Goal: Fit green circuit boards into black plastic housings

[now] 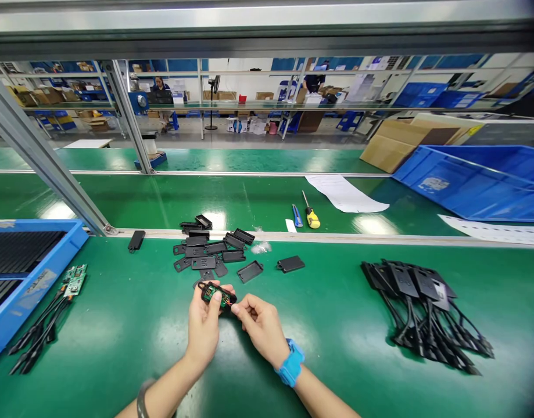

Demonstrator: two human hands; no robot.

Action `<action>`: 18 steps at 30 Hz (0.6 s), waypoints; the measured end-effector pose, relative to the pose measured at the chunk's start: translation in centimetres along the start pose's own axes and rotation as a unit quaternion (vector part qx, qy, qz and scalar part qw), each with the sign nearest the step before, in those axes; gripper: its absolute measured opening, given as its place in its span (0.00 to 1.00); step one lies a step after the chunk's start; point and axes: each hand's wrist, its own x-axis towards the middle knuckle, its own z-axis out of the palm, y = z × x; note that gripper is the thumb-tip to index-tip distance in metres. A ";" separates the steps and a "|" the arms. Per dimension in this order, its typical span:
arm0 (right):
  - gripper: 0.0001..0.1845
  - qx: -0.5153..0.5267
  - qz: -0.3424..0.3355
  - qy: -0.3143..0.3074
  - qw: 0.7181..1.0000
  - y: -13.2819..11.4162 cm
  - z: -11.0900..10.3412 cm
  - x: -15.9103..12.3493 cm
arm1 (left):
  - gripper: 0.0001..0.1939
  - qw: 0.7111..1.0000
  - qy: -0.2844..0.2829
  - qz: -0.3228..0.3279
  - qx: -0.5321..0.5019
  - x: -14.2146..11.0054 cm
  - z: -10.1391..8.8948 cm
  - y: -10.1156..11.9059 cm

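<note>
My left hand is closed round a small black plastic case, its thumb lying on the green circuit board seated inside. At the board's right end, where thin coloured wires show, my right hand pinches with thumb and forefinger; the wires or cable between the fingertips are mostly hidden. Just beyond my hands lies a loose pile of black case halves. One open case half rests beside the pile, and another black case sits farther right.
Circuit boards with black cables lie left, beside a blue tray of black parts. Several cased units with cables are heaped right. A yellow screwdriver, blue cutter and paper lie behind the ledge, near a blue bin.
</note>
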 end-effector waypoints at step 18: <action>0.11 -0.206 -0.288 0.016 0.935 -0.6 -2.9 0.6 | 0.07 0.951 -0.201 -0.068 0.225 1.0 -0.7 -0.4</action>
